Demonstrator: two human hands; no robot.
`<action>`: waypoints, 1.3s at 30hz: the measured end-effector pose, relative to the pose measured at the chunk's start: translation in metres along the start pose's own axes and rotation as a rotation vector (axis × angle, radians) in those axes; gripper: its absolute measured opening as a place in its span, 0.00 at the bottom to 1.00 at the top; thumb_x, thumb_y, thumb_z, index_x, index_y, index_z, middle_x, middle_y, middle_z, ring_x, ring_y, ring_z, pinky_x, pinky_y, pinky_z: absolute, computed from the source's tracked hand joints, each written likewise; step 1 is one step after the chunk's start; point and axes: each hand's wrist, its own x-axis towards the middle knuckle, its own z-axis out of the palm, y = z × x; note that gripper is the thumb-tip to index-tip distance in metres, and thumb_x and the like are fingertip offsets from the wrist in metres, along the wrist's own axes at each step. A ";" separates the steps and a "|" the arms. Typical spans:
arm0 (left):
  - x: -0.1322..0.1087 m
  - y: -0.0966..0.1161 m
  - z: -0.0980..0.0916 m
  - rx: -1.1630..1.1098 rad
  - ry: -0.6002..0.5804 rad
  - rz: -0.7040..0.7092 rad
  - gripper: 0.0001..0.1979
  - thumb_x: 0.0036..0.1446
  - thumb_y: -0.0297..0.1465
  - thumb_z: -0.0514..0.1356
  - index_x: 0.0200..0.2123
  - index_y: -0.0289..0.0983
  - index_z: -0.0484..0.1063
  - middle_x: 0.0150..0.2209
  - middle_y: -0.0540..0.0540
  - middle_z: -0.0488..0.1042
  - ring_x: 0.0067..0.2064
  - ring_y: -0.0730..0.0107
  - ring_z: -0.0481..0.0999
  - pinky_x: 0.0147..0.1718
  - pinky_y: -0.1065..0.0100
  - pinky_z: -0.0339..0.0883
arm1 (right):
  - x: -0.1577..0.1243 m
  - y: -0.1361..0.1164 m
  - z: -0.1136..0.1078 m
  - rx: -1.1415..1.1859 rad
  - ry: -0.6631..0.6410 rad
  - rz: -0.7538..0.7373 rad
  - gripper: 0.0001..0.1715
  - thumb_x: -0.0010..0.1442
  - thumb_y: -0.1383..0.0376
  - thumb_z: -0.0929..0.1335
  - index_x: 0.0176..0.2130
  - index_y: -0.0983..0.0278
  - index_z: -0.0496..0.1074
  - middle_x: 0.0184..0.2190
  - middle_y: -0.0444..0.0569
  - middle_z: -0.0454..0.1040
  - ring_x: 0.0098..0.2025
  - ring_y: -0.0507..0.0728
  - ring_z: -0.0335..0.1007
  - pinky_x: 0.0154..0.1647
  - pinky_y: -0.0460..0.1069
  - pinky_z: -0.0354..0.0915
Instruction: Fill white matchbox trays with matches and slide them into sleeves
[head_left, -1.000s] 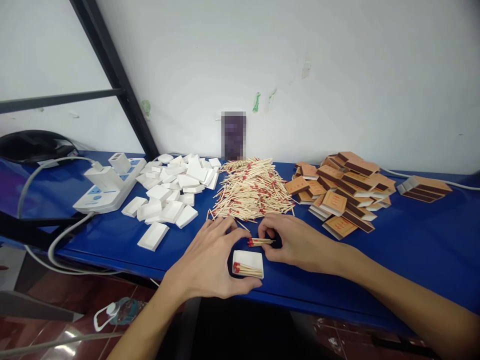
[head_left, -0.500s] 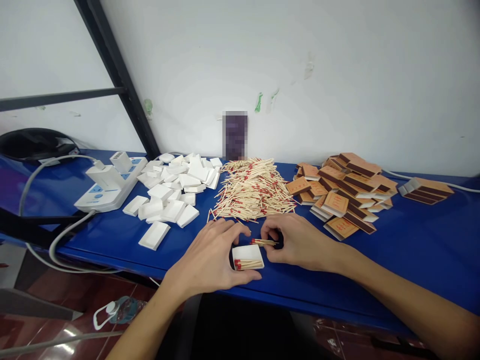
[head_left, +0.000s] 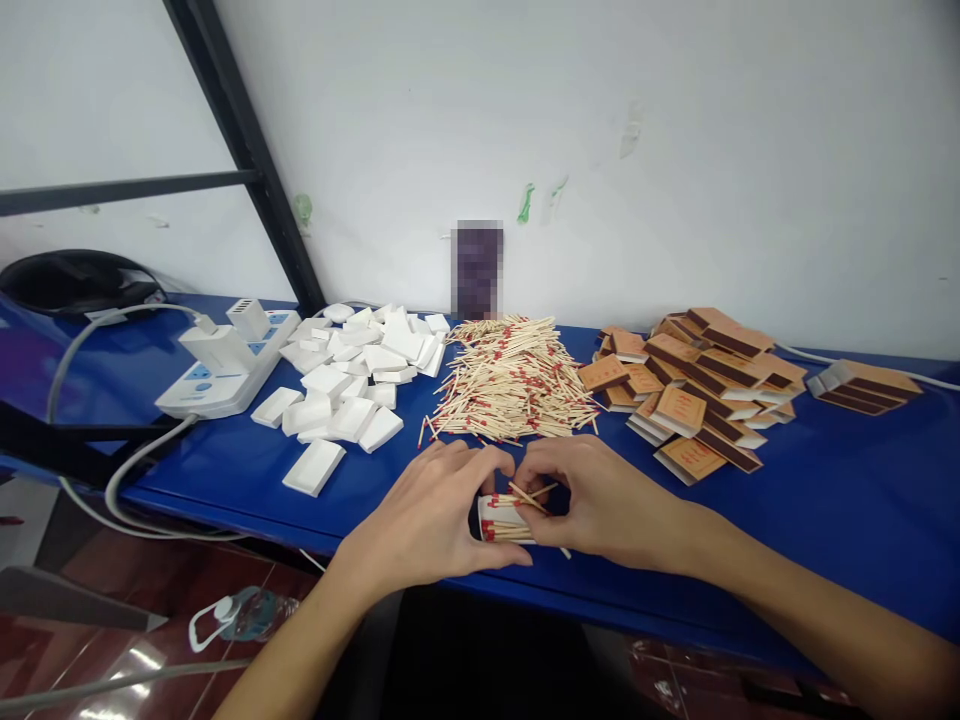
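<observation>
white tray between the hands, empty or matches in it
Partly filled: red-tipped matches lie in the white tray, heads at its left end. The left hand grips it; the right hand holds more matches over it.

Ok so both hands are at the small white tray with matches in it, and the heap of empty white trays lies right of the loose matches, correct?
No. The head view shows the heap of empty white trays left of the loose matches. The left hand and right hand are at the small white tray with matches in it.
</observation>
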 end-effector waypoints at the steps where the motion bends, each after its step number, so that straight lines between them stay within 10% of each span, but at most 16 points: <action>1: 0.000 0.000 0.000 -0.001 0.002 0.003 0.28 0.47 0.47 0.72 0.43 0.44 0.63 0.40 0.53 0.73 0.44 0.60 0.72 0.44 0.62 0.60 | 0.001 0.000 0.002 -0.011 -0.007 0.001 0.03 0.52 0.65 0.72 0.30 0.63 0.74 0.25 0.42 0.73 0.27 0.51 0.64 0.29 0.47 0.56; 24: 0.000 -0.001 0.000 0.054 0.018 0.085 0.19 0.53 0.44 0.69 0.40 0.41 0.69 0.41 0.49 0.74 0.46 0.60 0.73 0.48 0.60 0.62 | -0.005 0.007 -0.022 -0.026 0.050 -0.073 0.06 0.62 0.62 0.69 0.35 0.61 0.77 0.26 0.42 0.74 0.26 0.51 0.66 0.28 0.47 0.60; 32: -0.002 0.002 -0.004 0.045 0.032 0.146 0.08 0.68 0.35 0.56 0.43 0.41 0.74 0.45 0.46 0.71 0.47 0.64 0.69 0.49 0.62 0.62 | -0.010 0.019 -0.034 -0.171 0.042 -0.206 0.05 0.63 0.64 0.67 0.34 0.61 0.72 0.39 0.48 0.74 0.43 0.57 0.69 0.47 0.54 0.59; 39: 0.000 -0.001 -0.002 0.090 0.016 0.191 0.11 0.68 0.31 0.54 0.45 0.40 0.77 0.43 0.45 0.73 0.45 0.64 0.70 0.48 0.61 0.63 | -0.011 0.019 -0.028 -0.220 0.006 -0.227 0.03 0.59 0.68 0.66 0.35 0.62 0.71 0.31 0.45 0.69 0.30 0.52 0.63 0.30 0.49 0.54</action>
